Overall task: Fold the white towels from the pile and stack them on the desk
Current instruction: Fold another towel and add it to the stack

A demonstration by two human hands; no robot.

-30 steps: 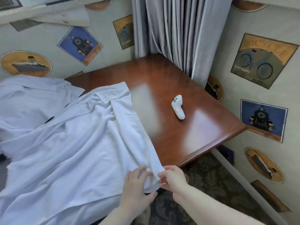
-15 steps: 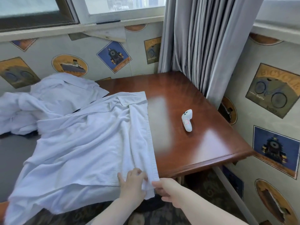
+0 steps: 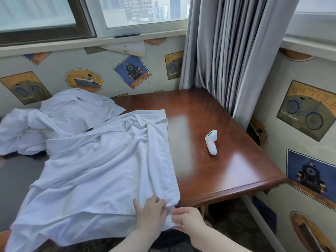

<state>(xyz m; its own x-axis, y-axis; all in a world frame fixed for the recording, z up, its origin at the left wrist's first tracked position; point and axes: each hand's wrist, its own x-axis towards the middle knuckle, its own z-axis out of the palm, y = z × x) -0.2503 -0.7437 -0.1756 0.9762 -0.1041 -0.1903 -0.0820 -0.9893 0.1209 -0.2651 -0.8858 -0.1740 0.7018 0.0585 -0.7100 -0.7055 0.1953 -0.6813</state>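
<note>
- So the big white terry-cloth towel (image 3: 101, 171) is spread rumpled over the left half of the glossy reddish-brown wooden table (image 3: 227, 170), with its near end spilling off the front edge toward the person.
- Its long axis runs away from the hands, from the near corner up toward the far hemmed end by the wall. The straight right hem lies roughly along that line too.
- Both hands are down at that near right corner, right where the hem hangs off the table edge.
- Left hand (image 3: 151, 211) lies on top of the cloth, fingers bent, its grip pinching the hanging corner from the left.
- Right hand (image 3: 189, 222) comes in from the right, just beside the left, fingertips nipping the same bit of cloth. The two are nearly touching.
- Both forearms come up from the bottom of the view, low and close together.
- My guess: the next move means sliding one hand along an edge to find the other corner, since everything else lies away and to the left.
- The rest of the crumpled white towel pile (image 3: 54, 122) sits at back left. No folded stack visible yet.
- A small white handheld controller (image 3: 211, 142) lies on the bare wood, well apart.
</note>
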